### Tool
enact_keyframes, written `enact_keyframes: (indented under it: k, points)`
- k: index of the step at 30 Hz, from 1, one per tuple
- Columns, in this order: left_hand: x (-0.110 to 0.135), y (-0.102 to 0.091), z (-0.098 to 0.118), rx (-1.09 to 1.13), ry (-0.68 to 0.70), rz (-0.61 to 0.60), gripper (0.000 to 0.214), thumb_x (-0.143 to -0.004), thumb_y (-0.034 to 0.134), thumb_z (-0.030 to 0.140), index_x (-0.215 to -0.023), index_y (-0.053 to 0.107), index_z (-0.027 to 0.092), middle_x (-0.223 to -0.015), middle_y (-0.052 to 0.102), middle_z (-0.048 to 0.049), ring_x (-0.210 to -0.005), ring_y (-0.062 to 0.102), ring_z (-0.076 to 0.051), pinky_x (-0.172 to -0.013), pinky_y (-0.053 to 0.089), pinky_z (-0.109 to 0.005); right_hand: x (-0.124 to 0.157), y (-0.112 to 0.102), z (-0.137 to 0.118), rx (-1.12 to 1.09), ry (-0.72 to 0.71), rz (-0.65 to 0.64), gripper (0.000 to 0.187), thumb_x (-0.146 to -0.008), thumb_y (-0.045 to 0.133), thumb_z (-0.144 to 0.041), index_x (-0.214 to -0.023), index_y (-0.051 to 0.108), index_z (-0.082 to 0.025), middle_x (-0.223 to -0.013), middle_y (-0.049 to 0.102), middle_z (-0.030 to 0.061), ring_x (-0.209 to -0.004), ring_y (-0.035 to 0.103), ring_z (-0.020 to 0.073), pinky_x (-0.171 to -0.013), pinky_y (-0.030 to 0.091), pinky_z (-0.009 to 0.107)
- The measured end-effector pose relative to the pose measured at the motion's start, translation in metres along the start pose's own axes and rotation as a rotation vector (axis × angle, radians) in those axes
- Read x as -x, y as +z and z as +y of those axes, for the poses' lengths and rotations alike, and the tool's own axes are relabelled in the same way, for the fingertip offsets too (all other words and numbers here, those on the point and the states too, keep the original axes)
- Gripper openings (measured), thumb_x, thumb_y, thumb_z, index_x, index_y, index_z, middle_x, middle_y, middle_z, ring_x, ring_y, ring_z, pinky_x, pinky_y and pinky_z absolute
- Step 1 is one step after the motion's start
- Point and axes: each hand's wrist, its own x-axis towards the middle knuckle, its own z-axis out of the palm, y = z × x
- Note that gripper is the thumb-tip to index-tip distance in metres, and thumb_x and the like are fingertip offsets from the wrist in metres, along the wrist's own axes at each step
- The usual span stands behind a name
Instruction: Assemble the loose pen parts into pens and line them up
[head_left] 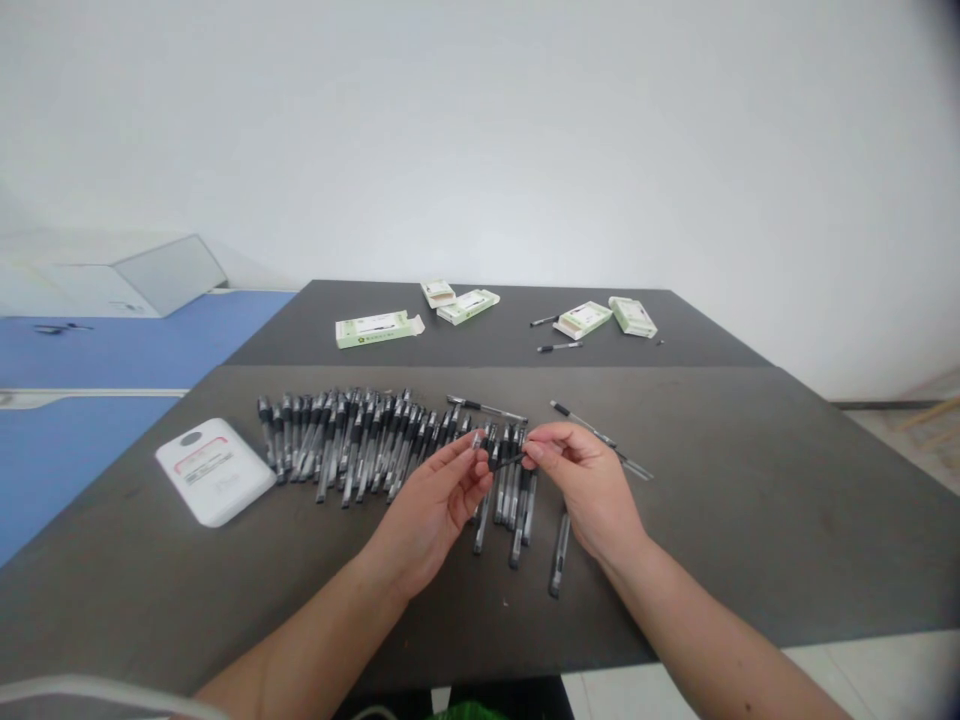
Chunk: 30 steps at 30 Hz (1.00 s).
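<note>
In the middle of the table my two hands are raised close together over a row of pens. My right hand [589, 480] is closed in a pinch on a thin dark pen [510, 460], whose near end points toward my left fingers. Between the thumb and fingertips of my left hand [435, 500] is a small clear piece that looks like a pen cap [477, 440]. Many clear pens with black grips [360, 440] lie side by side beyond and to the left of my hands. One pen [559, 555] lies apart under my right wrist.
At the left lies a white card-like plate [217, 475]. Light green pen boxes [375, 328] are at the back, with another box [583, 320] and a loose pen [560, 347] farther right. More pens [585, 422] lie beyond my right hand. A blue surface [90, 460] adjoins the left edge.
</note>
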Motion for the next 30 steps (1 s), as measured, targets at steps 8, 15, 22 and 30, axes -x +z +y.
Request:
enact_keyframes:
  k: [8,15,22,30]
  points:
    - [0.0007,-0.0011,-0.0010,-0.119,0.018,-0.026,0.014,-0.082,0.063,0.020,-0.093,0.067,0.014,-0.080,0.065,-0.0021,-0.069,0.060,-0.006,-0.070,0.053,-0.017,0.0003,-0.0014,-0.0029,0.124,-0.062,0.004,0.010,-0.071,0.071,-0.028,-0.077,0.067,-0.021,-0.072,0.068,0.0001,-0.065,0.062,0.0140,-0.064,0.051,0.028]
    - [0.0059,0.0011,-0.0043,-0.319,0.060,-0.023,0.017,-0.078,0.067,0.028,-0.091,0.070,0.018,-0.097,0.068,-0.0032,-0.091,0.059,-0.013,-0.085,0.046,-0.024,0.0043,-0.0022,-0.0036,0.277,-0.242,-0.046,0.003,-0.075,0.069,-0.023,-0.077,0.067,-0.023,-0.079,0.066,0.0007,-0.071,0.060,0.0136,-0.065,0.047,0.025]
    - [0.0085,0.0013,-0.0044,-0.462,0.108,-0.062,0.021,-0.079,0.065,0.030,-0.097,0.071,0.020,-0.102,0.067,-0.0037,-0.099,0.055,-0.016,-0.093,0.039,-0.027,0.0075,-0.0026,-0.0068,0.334,-0.353,-0.108,0.002,-0.078,0.067,-0.023,-0.079,0.069,-0.025,-0.080,0.067,0.0021,-0.079,0.061,0.0167,-0.071,0.048,0.030]
    - [0.0082,0.0029,-0.0031,-0.456,0.049,-0.083,0.020,-0.078,0.066,0.029,-0.094,0.072,0.019,-0.097,0.069,-0.0052,-0.090,0.058,-0.015,-0.090,0.041,-0.028,0.0074,-0.0008,-0.0062,0.357,-0.378,-0.140,0.004,-0.079,0.067,-0.021,-0.079,0.069,-0.025,-0.079,0.066,0.0018,-0.078,0.061,0.0163,-0.072,0.049,0.030]
